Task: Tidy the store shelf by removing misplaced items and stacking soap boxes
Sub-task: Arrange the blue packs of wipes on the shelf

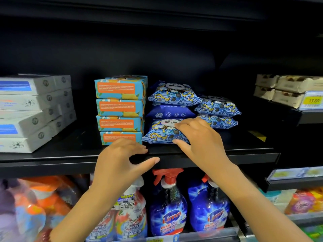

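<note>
Of the right hand: fingers laid over the top of the bottom pack, thumb against its front edge, so the pack is pinched between them.
Of the left hand: fingers spread and loosely bent, thumb wide, holding nothing. It is at the shelf lip, just below the soap boxes.
The soap boxes: four, blue and orange, stacked flat in one column, close against the left of the held pack. Their print is too small to read.
Other packs: blue, panda print. Two lie on the held one, the middle one dark blue, and two more are stacked just right.
At left, grey boxes, stacked. At right, beige boxes by a yellow tag reading 13.80.
Below, spray bottles with red triggers, label apparently "Limn".
Shelving black, back dark.
</note>
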